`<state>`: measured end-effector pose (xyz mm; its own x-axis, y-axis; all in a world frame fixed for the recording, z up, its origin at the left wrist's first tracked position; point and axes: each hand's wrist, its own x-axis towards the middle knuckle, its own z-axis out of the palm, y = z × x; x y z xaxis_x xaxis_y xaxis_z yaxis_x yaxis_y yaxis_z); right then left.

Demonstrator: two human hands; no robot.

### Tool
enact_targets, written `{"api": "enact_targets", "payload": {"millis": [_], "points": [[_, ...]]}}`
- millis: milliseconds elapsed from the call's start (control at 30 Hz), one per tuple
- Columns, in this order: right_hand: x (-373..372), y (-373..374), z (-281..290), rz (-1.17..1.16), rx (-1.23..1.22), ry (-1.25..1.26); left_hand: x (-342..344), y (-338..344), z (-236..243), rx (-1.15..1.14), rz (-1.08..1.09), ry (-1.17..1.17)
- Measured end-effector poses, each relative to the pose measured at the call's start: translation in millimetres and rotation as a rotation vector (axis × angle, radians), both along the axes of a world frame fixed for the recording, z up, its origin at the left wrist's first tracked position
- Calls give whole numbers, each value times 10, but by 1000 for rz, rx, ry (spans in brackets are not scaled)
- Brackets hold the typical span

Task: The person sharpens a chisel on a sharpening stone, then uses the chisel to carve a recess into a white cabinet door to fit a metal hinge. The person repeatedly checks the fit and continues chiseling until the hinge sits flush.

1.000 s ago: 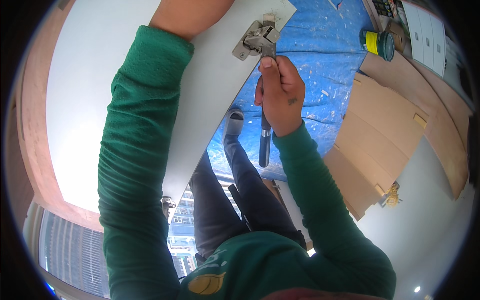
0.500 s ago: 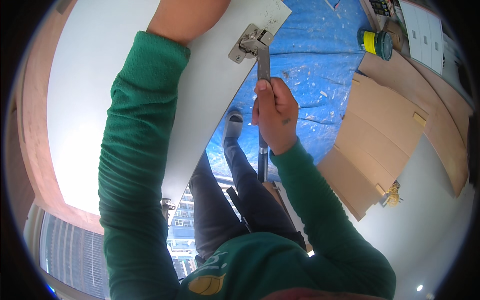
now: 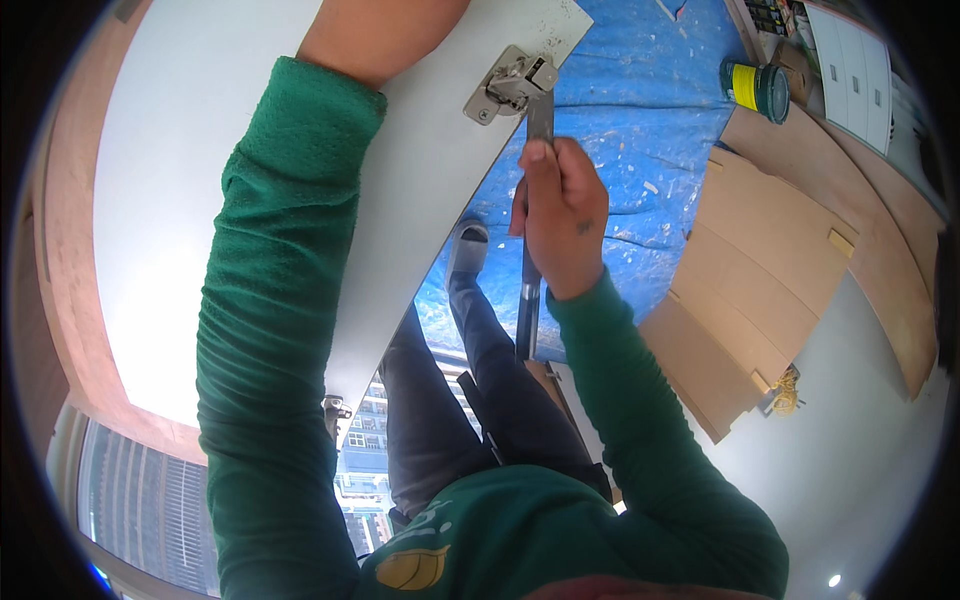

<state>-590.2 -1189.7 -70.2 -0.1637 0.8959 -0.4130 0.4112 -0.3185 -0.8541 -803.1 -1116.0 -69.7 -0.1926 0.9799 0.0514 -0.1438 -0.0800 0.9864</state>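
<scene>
My right hand (image 3: 566, 215) is closed around a flat dark metal bar (image 3: 540, 118), the thumb lying along it. The bar's upper end meets a silver cabinet hinge (image 3: 508, 85), which is fixed near the edge of a white panel (image 3: 430, 170). Below the hand, in line with the bar, a dark tube with a silver band (image 3: 528, 305) shows; I cannot tell if both are one piece. My left hand (image 3: 385, 38) is over the panel's upper part, its fingers cut off by the frame's top. A second hinge (image 3: 337, 407) sits lower on the same edge.
A blue sheet (image 3: 640, 120) with debris covers the floor. To the right lie folded cardboard (image 3: 760, 265) and curved brown boards (image 3: 895, 290). A dark green bucket (image 3: 768, 94) stands at the far right. Buildings show through glass (image 3: 140, 490) at the lower left.
My right hand and the bar have shifted slightly up and to the right. The panel's edge and upper hinge have moved a little to the right too.
</scene>
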Motion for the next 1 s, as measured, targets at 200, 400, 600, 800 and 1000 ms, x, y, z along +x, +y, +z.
{"api": "enact_targets", "payload": {"millis": [200,400,600,800,1000], "points": [[-36,-16,-29,1,44,-76,15,11,101,-129,14,2],[-44,88,-81,-22,51,-13,18,-11,89,-79,13,9],[-16,-128,-49,-17,36,-82,21,-12,116,-152,-5,-45],[-173,169,61,-71,-55,63,10,16,2,-68,-13,-36],[-45,-134,-39,-20,64,-24,23,2,-30,-46,-13,-67]]}}
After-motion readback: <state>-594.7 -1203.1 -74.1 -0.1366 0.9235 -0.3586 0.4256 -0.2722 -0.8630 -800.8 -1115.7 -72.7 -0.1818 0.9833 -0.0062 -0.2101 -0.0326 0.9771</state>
